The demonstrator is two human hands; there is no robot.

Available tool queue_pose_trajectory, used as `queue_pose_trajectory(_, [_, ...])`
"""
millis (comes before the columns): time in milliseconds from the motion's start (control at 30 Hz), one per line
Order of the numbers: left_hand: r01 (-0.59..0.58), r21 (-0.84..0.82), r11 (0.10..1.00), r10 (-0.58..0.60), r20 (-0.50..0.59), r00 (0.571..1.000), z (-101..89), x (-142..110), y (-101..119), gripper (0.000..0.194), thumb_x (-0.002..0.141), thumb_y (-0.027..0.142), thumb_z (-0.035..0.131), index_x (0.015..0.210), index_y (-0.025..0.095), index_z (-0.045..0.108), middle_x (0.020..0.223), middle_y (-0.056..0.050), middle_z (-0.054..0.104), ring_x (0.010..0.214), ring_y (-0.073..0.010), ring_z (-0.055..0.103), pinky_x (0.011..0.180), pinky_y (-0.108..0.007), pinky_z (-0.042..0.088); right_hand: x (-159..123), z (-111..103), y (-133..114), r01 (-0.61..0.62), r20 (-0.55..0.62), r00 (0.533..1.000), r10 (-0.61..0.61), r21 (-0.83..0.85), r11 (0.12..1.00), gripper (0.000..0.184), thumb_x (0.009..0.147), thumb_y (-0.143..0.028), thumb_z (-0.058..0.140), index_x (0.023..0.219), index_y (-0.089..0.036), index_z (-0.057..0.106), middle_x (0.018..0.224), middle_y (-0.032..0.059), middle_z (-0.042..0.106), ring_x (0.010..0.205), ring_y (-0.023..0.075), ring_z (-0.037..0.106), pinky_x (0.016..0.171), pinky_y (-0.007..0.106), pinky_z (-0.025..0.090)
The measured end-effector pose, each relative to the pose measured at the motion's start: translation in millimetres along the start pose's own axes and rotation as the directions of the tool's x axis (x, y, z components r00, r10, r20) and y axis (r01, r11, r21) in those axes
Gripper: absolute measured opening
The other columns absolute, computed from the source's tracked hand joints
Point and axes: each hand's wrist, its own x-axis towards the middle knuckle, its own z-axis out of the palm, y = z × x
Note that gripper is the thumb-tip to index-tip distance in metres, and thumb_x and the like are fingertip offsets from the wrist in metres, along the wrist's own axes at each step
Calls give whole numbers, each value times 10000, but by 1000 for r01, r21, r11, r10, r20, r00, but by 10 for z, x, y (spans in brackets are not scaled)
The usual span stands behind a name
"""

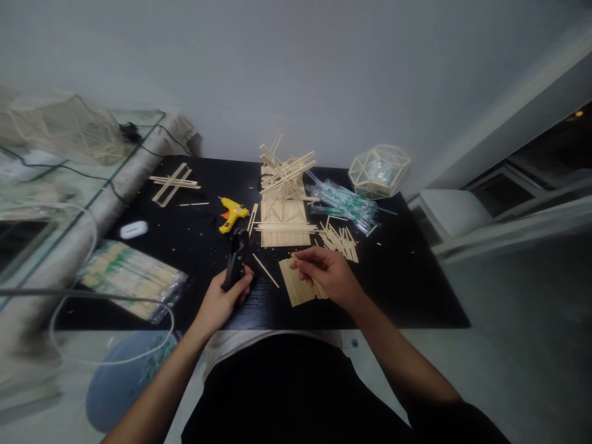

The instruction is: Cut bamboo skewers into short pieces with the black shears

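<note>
My left hand (230, 295) is wrapped round a black plier-like hand tool (235, 262), whose head points up and away from me. My right hand (324, 271) is closed in a pinch over a flat row of thin wooden sticks (296, 290); whatever is at the fingertips is too small to make out. One loose stick (266, 270) lies between the hands. Beyond them, a stick construction (285, 179) stands on a mat of sticks (287, 213). A pile of short sticks (340, 240) is to the right of that mat.
A yellow glue gun (232, 214) lies left of the mat. Crossed stick frames (176, 184) and a white case (134, 230) are further left. A bag of sticks (134, 277) reaches the table's left edge. Plastic wrappers (346, 203) and a geometric stick frame (380, 171) sit at the back right.
</note>
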Motion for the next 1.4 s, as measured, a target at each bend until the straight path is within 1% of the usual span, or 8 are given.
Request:
queue_pose_trajectory(133, [-115,416,902,124,7,992,50,-46,216,307,973,493,576,994,203,673,814,-8,692,728,-180,643,684,-283,471,19,52,12,25,1,1000,-25,8,1000,283,816,-431,839,920,-190,732,802,45,771,595,118,633,519,256,508])
queue_pose_trajectory(300, [-228,627,745,215,98,972,157,-59,369,274,983,411,547,1153,219,648,1058,-76,763,940,-259,728,831,-366,540,30,112,22,12,-10,1000,-12,35,999,302,801,-453,856,889,-197,723,754,25,752,568,114,630,499,243,499])
queue_pose_trajectory(433, [-290,677,677,258,150,954,220,-63,348,269,979,358,549,1192,212,625,1123,-106,754,996,-282,734,863,-406,560,31,132,24,26,-35,999,-25,33,999,337,763,-476,885,879,-203,725,713,3,726,553,119,625,500,253,516])
queue_pose_trajectory(633, [-309,719,623,289,156,945,242,-71,310,287,971,343,559,1210,191,607,1120,-118,747,983,-300,729,868,-432,560,16,122,36,19,-57,998,-16,50,999,355,740,-489,900,823,-192,724,681,-4,707,537,116,621,505,254,537])
queue_pose_trajectory(967, [-247,705,665,200,150,968,264,-79,325,159,967,344,571,1048,212,608,912,-80,735,790,-257,711,724,-340,493,15,109,11,-5,-49,999,3,-40,999,415,747,-578,863,780,-187,726,678,16,704,520,115,595,504,263,512])
queue_pose_trajectory(1100, [-231,705,671,180,148,972,267,-68,287,155,977,365,563,1025,221,592,883,-74,729,762,-254,714,691,-321,469,14,114,46,-32,-51,998,29,-45,998,389,757,-549,862,790,-188,722,654,3,686,479,98,538,463,249,439])
queue_pose_trajectory(1233, [-196,750,631,135,143,980,274,-53,267,132,981,348,549,998,220,580,829,-70,722,716,-255,714,651,-308,438,13,126,95,-27,-62,998,26,-20,999,348,781,-513,847,852,-188,744,723,15,715,488,72,448,459,239,358])
queue_pose_trajectory(1400, [-147,806,574,63,135,989,286,-41,280,75,963,281,539,914,226,554,722,-46,685,629,-239,686,583,-290,365,13,140,107,-31,-79,997,24,-87,996,332,796,-506,832,833,-186,751,701,17,705,518,84,428,492,249,365])
